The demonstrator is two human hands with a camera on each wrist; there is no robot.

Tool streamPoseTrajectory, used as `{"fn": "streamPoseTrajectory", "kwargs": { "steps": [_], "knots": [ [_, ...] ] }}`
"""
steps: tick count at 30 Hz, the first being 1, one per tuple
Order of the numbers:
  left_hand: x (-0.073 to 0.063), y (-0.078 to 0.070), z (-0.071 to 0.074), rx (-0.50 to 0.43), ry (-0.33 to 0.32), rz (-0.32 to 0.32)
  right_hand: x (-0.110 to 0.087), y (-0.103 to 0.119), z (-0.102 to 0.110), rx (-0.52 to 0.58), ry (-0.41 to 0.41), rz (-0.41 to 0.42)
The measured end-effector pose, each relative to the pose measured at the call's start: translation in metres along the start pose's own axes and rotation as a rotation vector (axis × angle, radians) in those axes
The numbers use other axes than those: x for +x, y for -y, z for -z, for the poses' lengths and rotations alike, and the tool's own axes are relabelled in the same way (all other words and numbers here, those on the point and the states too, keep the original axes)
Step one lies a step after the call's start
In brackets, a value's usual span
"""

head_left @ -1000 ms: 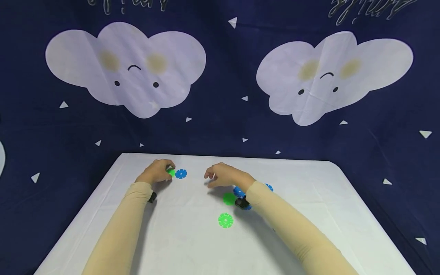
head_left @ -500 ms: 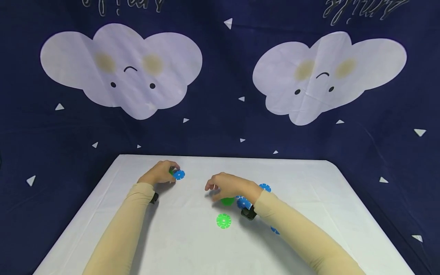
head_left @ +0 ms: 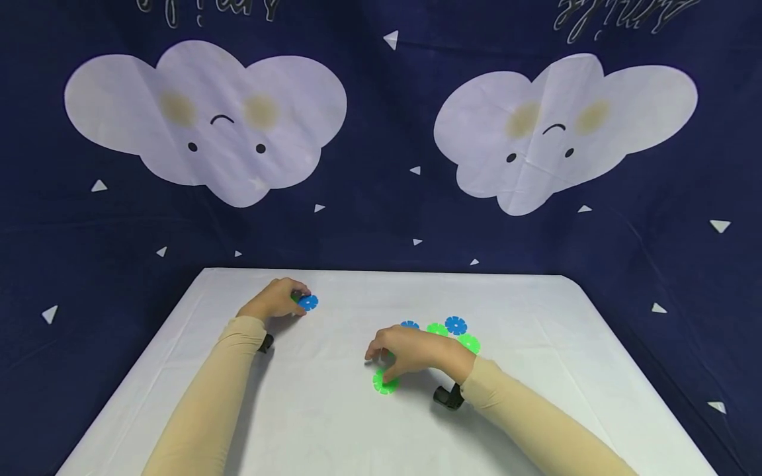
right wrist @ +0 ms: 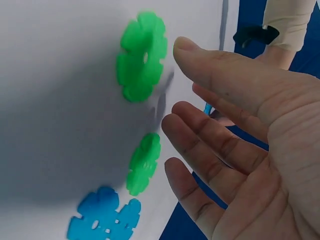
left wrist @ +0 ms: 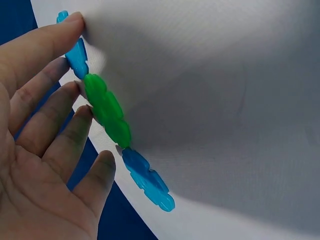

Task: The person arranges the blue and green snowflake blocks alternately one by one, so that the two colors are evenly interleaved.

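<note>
At the far left of the table, my left hand (head_left: 276,299) has its fingers and thumb round a row of flower-shaped snowflake discs. A blue disc (head_left: 307,302) shows past its fingertips. In the left wrist view a green disc (left wrist: 107,111) lies between two blue ones, the lower blue disc (left wrist: 149,181) beyond the little finger; the thumb tip overlaps the upper blue disc (left wrist: 77,57). My right hand (head_left: 411,348) hovers with relaxed fingers near the table's middle, its thumb overlapping a green disc (head_left: 381,384). The right wrist view shows that hand holding nothing.
Behind the right hand and wrist lie more discs: a blue disc (head_left: 409,324), a green disc (head_left: 437,329), another blue disc (head_left: 456,325) and another green disc (head_left: 469,343). A white cloth covers the table (head_left: 333,423). A dark blue cloud-patterned curtain (head_left: 387,132) hangs behind.
My right hand has come nearer and slightly rightward, over the front green disc, uncovering discs behind it. My left fingers have shifted right a little, now covering most of the green disc.
</note>
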State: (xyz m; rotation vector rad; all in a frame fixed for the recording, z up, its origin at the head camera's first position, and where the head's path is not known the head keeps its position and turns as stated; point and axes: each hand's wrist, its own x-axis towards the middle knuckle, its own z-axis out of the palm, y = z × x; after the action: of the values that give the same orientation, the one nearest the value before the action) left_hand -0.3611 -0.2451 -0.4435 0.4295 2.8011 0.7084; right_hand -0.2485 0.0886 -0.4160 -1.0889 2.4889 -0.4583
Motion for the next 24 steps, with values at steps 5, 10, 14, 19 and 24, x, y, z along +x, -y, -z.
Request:
{"fn": "streamPoseTrajectory", "kwargs": {
  "steps": [5,10,14,19,24],
  "knots": [
    [0.001,0.001,-0.002,0.002,-0.005,-0.006,-0.009,-0.001,-0.009,-0.017,-0.015,0.009],
    [0.001,0.000,-0.004,-0.002,-0.006,0.013,-0.013,-0.004,-0.016,-0.028,-0.021,0.027],
    [-0.002,-0.002,-0.004,0.004,-0.012,0.014,-0.013,-0.006,-0.020,-0.048,-0.036,0.045],
    [-0.005,-0.004,-0.003,0.000,-0.010,0.013,-0.014,-0.007,-0.025,-0.057,-0.060,0.037],
    [-0.004,-0.006,-0.003,0.009,-0.025,0.021,-0.016,-0.008,-0.028,-0.054,-0.085,0.021]
  ]
}}
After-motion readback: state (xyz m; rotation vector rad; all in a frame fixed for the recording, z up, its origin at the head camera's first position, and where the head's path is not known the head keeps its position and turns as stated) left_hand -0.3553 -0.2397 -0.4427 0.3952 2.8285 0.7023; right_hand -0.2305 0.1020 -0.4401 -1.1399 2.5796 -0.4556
